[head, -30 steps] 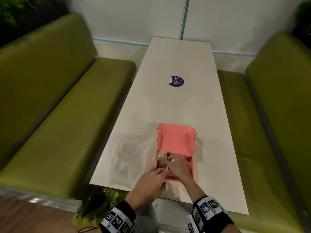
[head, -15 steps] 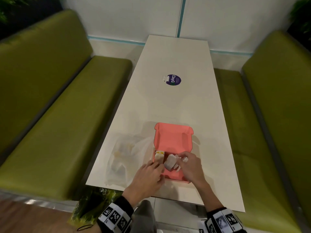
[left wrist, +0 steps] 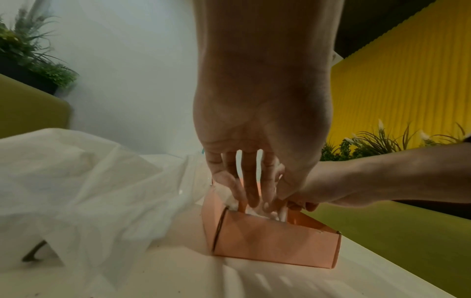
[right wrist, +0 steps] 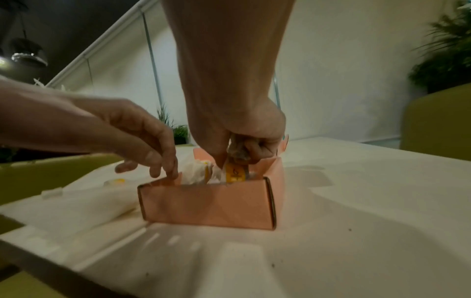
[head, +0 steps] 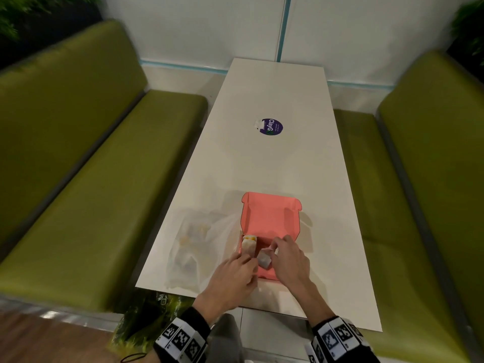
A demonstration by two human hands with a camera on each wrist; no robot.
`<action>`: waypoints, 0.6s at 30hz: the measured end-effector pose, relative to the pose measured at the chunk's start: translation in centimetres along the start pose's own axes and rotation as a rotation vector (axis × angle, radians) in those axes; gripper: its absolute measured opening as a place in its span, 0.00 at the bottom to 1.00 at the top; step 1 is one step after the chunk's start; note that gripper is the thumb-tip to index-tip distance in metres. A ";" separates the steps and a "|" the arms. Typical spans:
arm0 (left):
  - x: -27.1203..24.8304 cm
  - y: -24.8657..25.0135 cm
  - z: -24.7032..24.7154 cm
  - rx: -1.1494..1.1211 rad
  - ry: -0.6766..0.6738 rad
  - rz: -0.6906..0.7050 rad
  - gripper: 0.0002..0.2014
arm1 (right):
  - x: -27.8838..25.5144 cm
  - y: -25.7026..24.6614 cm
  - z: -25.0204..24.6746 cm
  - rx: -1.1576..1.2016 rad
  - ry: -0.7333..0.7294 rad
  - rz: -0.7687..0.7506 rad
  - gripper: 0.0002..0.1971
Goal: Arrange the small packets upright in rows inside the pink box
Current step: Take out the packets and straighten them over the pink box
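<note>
The pink box (head: 272, 218) lies near the table's front edge with its lid folded back. A few white packets with yellow tops (head: 248, 243) stand upright against its left wall. My left hand (head: 247, 259) reaches in with straight fingers (left wrist: 251, 193) that touch those packets (left wrist: 257, 214). My right hand (head: 272, 251) pinches another small packet (head: 263, 260) by its top, just right of the standing ones. In the right wrist view this packet (right wrist: 235, 174) shows a yellow label and hangs partly inside the box (right wrist: 206, 203).
A clear plastic bag (head: 191, 244) with more packets lies left of the box. The white table (head: 275, 166) carries a purple sticker (head: 272, 127) further back. Green benches (head: 91, 192) run along both sides.
My right hand has shifted right inside the box, with a packet pinched in its fingers. My left hand has slid forward until its fingers reach the standing packets.
</note>
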State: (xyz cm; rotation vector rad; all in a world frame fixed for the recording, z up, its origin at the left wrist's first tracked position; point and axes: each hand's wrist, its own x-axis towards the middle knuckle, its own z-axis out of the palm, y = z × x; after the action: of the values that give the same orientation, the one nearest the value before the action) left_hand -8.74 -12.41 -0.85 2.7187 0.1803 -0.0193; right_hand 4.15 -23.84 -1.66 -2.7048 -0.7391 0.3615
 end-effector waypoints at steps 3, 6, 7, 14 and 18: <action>0.3 -0.1 -1.0 -0.108 0.072 -0.024 0.11 | -0.7 0.3 -1.9 0.137 -0.055 -0.053 0.03; 0.9 0.2 -2.1 -0.359 0.154 -0.038 0.13 | -1.2 0.4 -4.6 0.303 -0.117 -0.114 0.04; 1.2 0.4 -2.5 -0.457 0.165 -0.055 0.14 | -1.3 0.3 -5.5 0.358 -0.132 -0.141 0.04; 3.0 2.4 -4.6 -0.900 0.381 -0.082 0.03 | -1.2 -0.4 -9.7 0.696 -0.103 -0.251 0.01; 3.4 2.7 -5.3 -0.993 0.517 -0.148 0.06 | -1.6 0.1 -8.7 0.745 -0.129 -0.212 0.01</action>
State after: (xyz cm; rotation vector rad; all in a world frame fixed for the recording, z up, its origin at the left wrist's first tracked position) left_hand -5.08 -12.24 4.98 1.6676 0.4077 0.5733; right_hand 5.65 -26.76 6.56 -1.9025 -0.7311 0.6176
